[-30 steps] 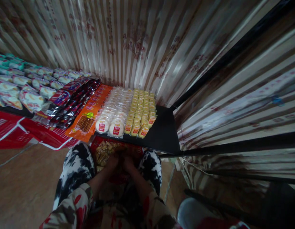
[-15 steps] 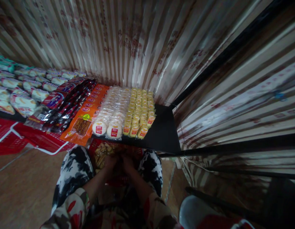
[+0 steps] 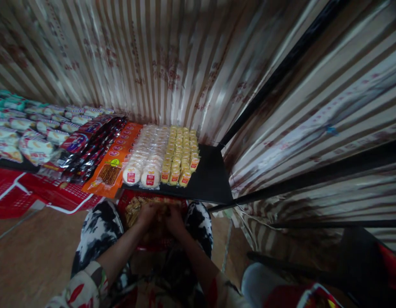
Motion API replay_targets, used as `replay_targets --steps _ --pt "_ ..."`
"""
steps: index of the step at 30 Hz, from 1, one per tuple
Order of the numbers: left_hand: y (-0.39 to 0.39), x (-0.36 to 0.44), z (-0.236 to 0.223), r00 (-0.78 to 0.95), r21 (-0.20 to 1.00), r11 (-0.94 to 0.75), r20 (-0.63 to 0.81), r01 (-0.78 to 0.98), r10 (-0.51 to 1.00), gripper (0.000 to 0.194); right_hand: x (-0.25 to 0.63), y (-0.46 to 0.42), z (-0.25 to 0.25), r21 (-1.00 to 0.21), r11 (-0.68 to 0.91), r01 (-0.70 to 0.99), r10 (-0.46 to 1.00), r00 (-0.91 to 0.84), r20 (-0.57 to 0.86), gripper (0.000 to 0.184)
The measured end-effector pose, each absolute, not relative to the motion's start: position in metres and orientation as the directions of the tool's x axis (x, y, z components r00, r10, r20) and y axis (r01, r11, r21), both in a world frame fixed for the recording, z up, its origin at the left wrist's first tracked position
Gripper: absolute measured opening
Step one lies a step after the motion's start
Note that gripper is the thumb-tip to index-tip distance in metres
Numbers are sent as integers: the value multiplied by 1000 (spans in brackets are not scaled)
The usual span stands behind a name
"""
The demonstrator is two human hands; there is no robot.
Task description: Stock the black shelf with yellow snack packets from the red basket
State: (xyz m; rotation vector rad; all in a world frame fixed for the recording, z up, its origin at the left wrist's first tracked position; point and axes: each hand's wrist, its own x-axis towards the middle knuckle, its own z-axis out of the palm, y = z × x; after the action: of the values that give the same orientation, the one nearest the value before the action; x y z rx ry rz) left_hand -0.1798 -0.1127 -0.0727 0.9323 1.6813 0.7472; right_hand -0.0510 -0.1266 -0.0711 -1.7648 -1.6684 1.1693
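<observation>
Between my knees stands a red basket (image 3: 159, 245) with small yellow-brown wrapped snacks (image 3: 133, 210) in it. Both hands reach down into it, close together. My left hand (image 3: 148, 213) is among the wrapped snacks, its fingers pointing inward. My right hand (image 3: 174, 219) is at the basket's right side, facing the left one. Dimness and blur hide the fingertips, so I cannot make out what they grip. On the black shelf (image 3: 211, 175) just beyond lie rows of yellow wrapped snacks (image 3: 180, 156) and white round crackers (image 3: 149, 174) in clear wrap.
Left along the shelf are orange packs of brown sticks (image 3: 110, 173), dark red packs (image 3: 89, 147) and white snack packets (image 3: 36, 147). A red basket with a white handle (image 3: 66, 199) stands below them. Striped sheeting (image 3: 172, 55) hangs behind, with black frame bars (image 3: 268, 94) at right.
The view has shifted slightly, so the shelf appears a little further left. My hands stay in the basket and now show more clearly, with the left hand over the wrapped snacks.
</observation>
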Motion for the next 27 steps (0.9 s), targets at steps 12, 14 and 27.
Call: replay_targets --steps 12,14,27 --pt "-119 -139 0 -76 945 310 -303 103 950 18 -11 -138 -21 -977 -56 205 997 -32 -64 30" --pt "-117 -126 10 -63 959 262 -256 113 965 17 -1 -134 -16 -989 -84 120 996 -4 -85 33" --pt "-101 -45 31 -118 964 46 -15 261 993 34 53 -68 -4 -999 39 30 960 277 46 35"
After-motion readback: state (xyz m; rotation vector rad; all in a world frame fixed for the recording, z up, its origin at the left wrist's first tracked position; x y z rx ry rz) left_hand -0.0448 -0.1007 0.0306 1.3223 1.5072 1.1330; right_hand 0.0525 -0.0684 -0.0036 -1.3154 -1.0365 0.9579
